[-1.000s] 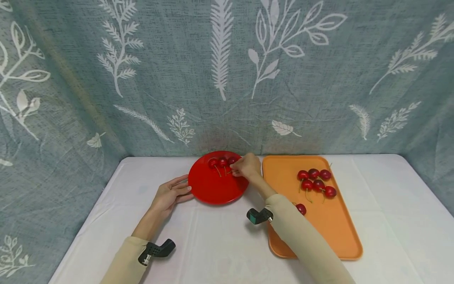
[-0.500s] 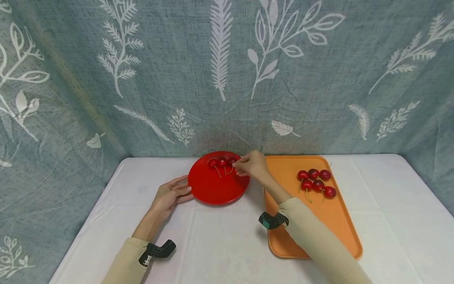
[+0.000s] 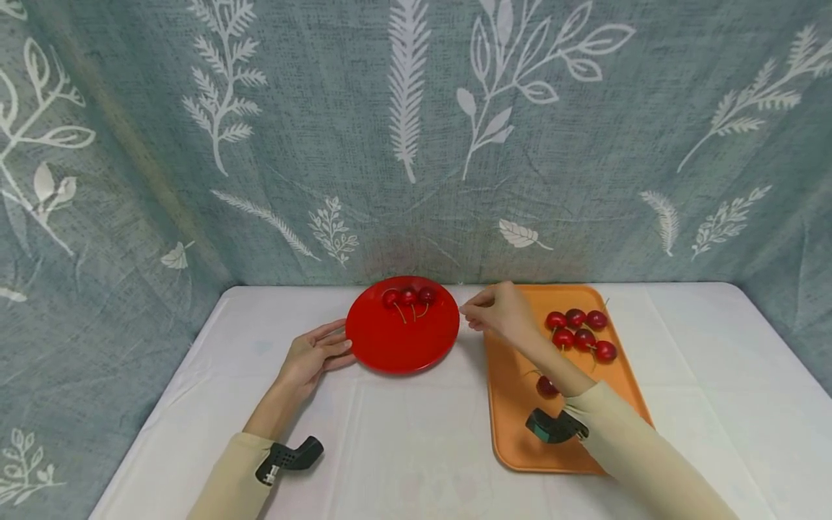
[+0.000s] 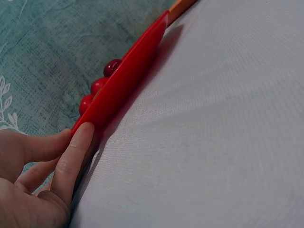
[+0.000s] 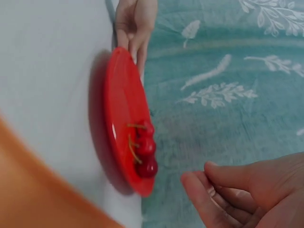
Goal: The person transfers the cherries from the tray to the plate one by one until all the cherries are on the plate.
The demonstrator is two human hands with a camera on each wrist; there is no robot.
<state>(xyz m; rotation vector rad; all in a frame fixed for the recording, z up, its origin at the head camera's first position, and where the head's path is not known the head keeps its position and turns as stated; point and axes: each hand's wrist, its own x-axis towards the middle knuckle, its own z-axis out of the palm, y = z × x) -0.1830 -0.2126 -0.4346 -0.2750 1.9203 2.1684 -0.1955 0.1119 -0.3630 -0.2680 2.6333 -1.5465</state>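
Three cherries (image 3: 408,296) lie in a row near the far rim of the red plate (image 3: 396,347), stems toward the near side; they also show in the right wrist view as red cherries (image 5: 146,145). My left hand (image 3: 312,357) rests its fingertips against the plate's left edge, its fingers mostly straight. In the left wrist view two fingertips (image 4: 85,128) touch the rim. My right hand (image 3: 500,310) hovers just right of the plate, apart from it. Its thumb and forefinger are close together, the other fingers loosely bent, and nothing shows between them.
An orange tray (image 3: 520,426) stands right of the plate, beneath my right forearm. A cluster of several cherries (image 3: 575,338) lies in its far right part. One single cherry (image 3: 547,387) sits nearer, beside the forearm. A patterned curtain (image 3: 416,144) hangs behind the white table (image 3: 390,448).
My right hand has let go of the third cherry and its stem and moved right, off the plate toward the tray. The left hand and plate stay in place.
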